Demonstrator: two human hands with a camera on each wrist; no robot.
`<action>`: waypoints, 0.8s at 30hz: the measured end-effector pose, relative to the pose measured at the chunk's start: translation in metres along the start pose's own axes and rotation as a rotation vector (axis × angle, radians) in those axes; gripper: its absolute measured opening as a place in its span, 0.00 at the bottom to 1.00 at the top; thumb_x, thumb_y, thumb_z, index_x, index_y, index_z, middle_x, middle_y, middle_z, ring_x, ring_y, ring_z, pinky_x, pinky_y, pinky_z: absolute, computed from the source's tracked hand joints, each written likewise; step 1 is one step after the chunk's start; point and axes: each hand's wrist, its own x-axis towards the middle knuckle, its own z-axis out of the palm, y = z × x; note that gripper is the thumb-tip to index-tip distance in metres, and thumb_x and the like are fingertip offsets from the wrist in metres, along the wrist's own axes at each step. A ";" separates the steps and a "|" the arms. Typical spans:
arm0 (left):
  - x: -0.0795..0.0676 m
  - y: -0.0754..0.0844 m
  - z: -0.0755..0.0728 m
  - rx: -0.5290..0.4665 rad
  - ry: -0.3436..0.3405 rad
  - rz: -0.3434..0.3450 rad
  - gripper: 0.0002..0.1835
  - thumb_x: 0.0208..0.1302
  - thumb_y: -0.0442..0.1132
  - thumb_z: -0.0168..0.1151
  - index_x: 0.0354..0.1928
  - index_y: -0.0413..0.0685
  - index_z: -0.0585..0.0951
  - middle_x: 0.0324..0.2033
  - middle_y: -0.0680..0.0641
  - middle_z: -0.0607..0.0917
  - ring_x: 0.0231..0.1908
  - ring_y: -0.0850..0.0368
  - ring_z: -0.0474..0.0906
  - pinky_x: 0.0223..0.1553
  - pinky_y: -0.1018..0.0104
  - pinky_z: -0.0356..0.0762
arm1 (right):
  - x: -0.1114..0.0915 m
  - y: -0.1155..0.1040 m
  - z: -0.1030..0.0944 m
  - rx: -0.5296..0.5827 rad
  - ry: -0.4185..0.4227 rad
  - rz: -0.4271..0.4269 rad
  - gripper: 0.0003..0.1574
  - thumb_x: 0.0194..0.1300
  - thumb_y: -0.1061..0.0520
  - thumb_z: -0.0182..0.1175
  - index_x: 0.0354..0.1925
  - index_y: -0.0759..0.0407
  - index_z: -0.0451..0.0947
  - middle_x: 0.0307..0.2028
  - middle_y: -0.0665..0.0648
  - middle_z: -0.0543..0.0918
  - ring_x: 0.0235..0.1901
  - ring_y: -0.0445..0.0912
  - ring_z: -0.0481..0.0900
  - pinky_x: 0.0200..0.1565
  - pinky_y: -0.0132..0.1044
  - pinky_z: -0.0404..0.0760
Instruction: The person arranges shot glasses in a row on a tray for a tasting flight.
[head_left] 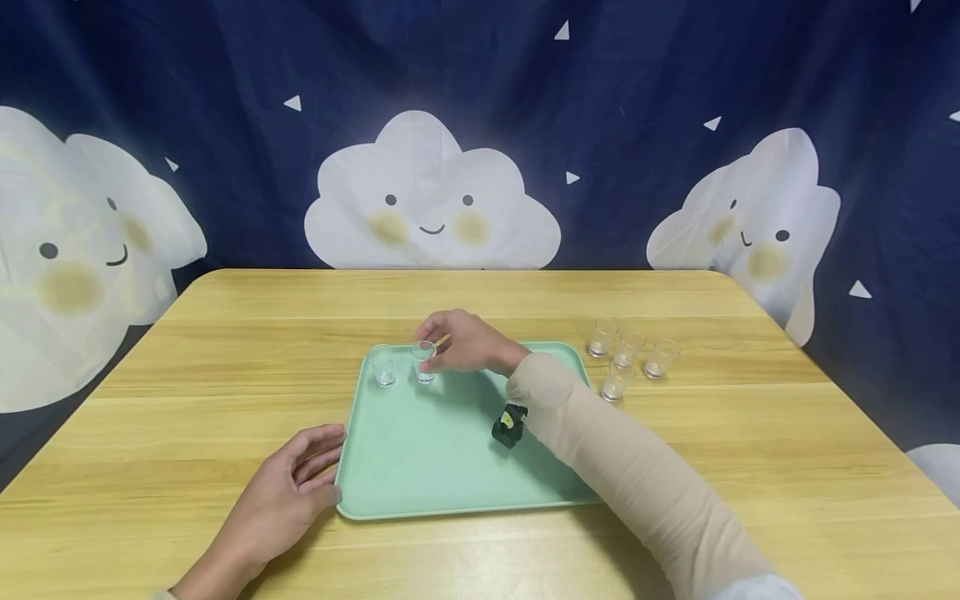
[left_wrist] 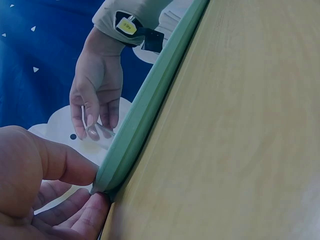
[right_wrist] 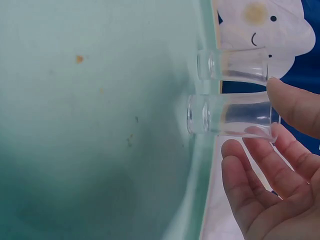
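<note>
A light green tray [head_left: 420, 467] lies on the wooden table. My left hand [head_left: 288, 492] holds its left rim near the front corner; in the left wrist view the thumb and fingers [left_wrist: 75, 165] pinch the tray's edge [left_wrist: 145, 105]. Over the tray's back left part, my right hand [head_left: 468, 342] holds a small clear shot glass [head_left: 423, 367] near its rim, thumb on one side and fingers on the other. That glass [right_wrist: 235, 115] stands upright on the tray. To its left, close by, is a second shot glass [head_left: 383, 368], near the back left corner.
Several more clear shot glasses [head_left: 617, 383] stand grouped on the table [head_left: 750, 433], just right of the tray. My right forearm, in a beige sleeve [head_left: 630, 458], crosses above the tray's right side. Behind the table hangs a dark blue curtain [head_left: 465, 67] with white clouds.
</note>
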 end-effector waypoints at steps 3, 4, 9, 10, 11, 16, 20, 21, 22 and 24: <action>0.000 -0.001 0.000 0.000 0.001 0.002 0.35 0.58 0.22 0.56 0.68 0.34 0.61 0.67 0.35 0.64 0.65 0.42 0.64 0.59 0.71 0.73 | -0.003 0.000 -0.003 0.007 0.016 0.002 0.24 0.57 0.63 0.70 0.52 0.61 0.76 0.45 0.55 0.81 0.46 0.50 0.81 0.48 0.33 0.82; 0.000 -0.001 0.000 0.000 0.001 0.005 0.35 0.58 0.22 0.56 0.68 0.34 0.61 0.67 0.35 0.64 0.65 0.42 0.64 0.59 0.71 0.73 | -0.004 0.000 -0.005 0.008 0.025 0.002 0.25 0.57 0.63 0.70 0.53 0.62 0.76 0.46 0.55 0.81 0.46 0.49 0.81 0.49 0.33 0.82; 0.000 0.000 -0.001 0.002 0.005 0.004 0.35 0.58 0.21 0.56 0.68 0.34 0.61 0.67 0.35 0.64 0.65 0.42 0.64 0.59 0.71 0.73 | -0.011 0.005 -0.012 0.035 0.073 -0.011 0.25 0.61 0.61 0.66 0.56 0.64 0.74 0.47 0.56 0.81 0.48 0.51 0.81 0.50 0.34 0.82; 0.000 0.000 -0.001 0.003 0.005 0.003 0.35 0.58 0.21 0.56 0.68 0.34 0.60 0.67 0.35 0.64 0.65 0.42 0.64 0.59 0.71 0.73 | -0.012 0.006 -0.013 0.043 0.081 -0.016 0.25 0.62 0.61 0.65 0.56 0.65 0.74 0.47 0.56 0.81 0.48 0.51 0.81 0.51 0.34 0.81; 0.000 0.000 -0.001 0.002 0.004 0.002 0.35 0.58 0.21 0.56 0.68 0.33 0.60 0.67 0.35 0.64 0.65 0.42 0.64 0.59 0.71 0.73 | -0.014 0.007 -0.015 0.051 0.090 -0.025 0.23 0.63 0.61 0.64 0.56 0.65 0.74 0.46 0.56 0.81 0.48 0.51 0.80 0.51 0.35 0.81; 0.000 0.000 -0.002 0.005 0.004 -0.001 0.35 0.58 0.22 0.56 0.68 0.34 0.61 0.67 0.35 0.64 0.66 0.42 0.64 0.59 0.71 0.73 | -0.023 0.013 -0.020 0.171 0.121 -0.019 0.19 0.66 0.62 0.60 0.55 0.65 0.75 0.48 0.60 0.81 0.48 0.51 0.79 0.52 0.39 0.82; 0.000 0.000 -0.001 0.006 0.007 -0.003 0.35 0.57 0.22 0.57 0.68 0.34 0.61 0.67 0.35 0.64 0.65 0.43 0.65 0.59 0.71 0.73 | -0.033 0.017 -0.026 0.358 0.111 -0.007 0.18 0.69 0.64 0.55 0.56 0.68 0.73 0.53 0.65 0.78 0.49 0.56 0.79 0.54 0.45 0.82; 0.000 0.000 -0.001 0.006 0.006 -0.003 0.35 0.58 0.22 0.57 0.68 0.34 0.61 0.67 0.35 0.64 0.65 0.43 0.65 0.59 0.71 0.73 | -0.036 0.017 -0.028 0.394 0.107 -0.005 0.18 0.70 0.64 0.53 0.56 0.68 0.72 0.53 0.66 0.77 0.50 0.57 0.79 0.54 0.46 0.81; 0.000 0.000 -0.001 0.007 0.007 -0.008 0.35 0.57 0.22 0.57 0.68 0.35 0.61 0.67 0.36 0.65 0.65 0.43 0.65 0.59 0.71 0.73 | -0.038 0.018 -0.030 0.426 0.103 -0.005 0.18 0.71 0.63 0.52 0.56 0.68 0.72 0.54 0.67 0.77 0.51 0.59 0.78 0.55 0.46 0.81; 0.000 0.001 0.000 0.004 0.005 -0.014 0.35 0.57 0.22 0.57 0.68 0.35 0.61 0.67 0.36 0.65 0.65 0.43 0.65 0.58 0.72 0.73 | -0.044 0.021 -0.035 0.489 0.095 -0.006 0.19 0.72 0.62 0.49 0.57 0.70 0.70 0.56 0.71 0.75 0.53 0.63 0.76 0.56 0.48 0.79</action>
